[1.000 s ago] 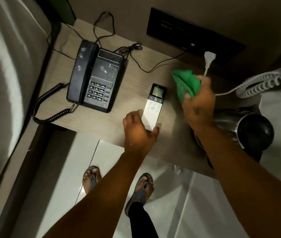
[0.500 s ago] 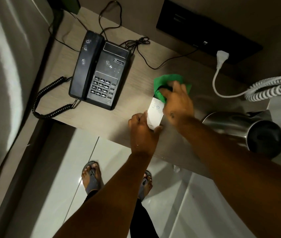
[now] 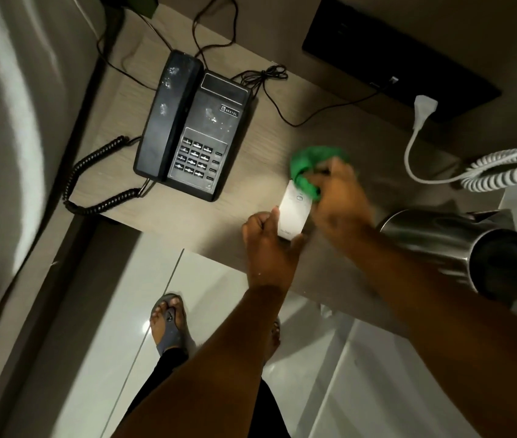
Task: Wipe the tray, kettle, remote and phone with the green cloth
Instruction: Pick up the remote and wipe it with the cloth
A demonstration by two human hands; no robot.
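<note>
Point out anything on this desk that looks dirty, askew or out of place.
The black corded desk phone carries pale smudges on its handset and on its body above the keypad, so it looks unwiped. The white power plug lies loose on the wooden desk, plugged into nothing. The steel electric kettle lies on its side.

**Both hands worked at centre frame**

Your left hand (image 3: 268,240) sat just below the middle of the frame, fingers curled and thumb pinching the near end of the remote (image 3: 293,213). Your right hand (image 3: 341,197), motion-blurred, lay just right of it, closed around the green cloth (image 3: 309,167). Both forearms ran in from the lower edge, the right from the lower-right corner.
</note>
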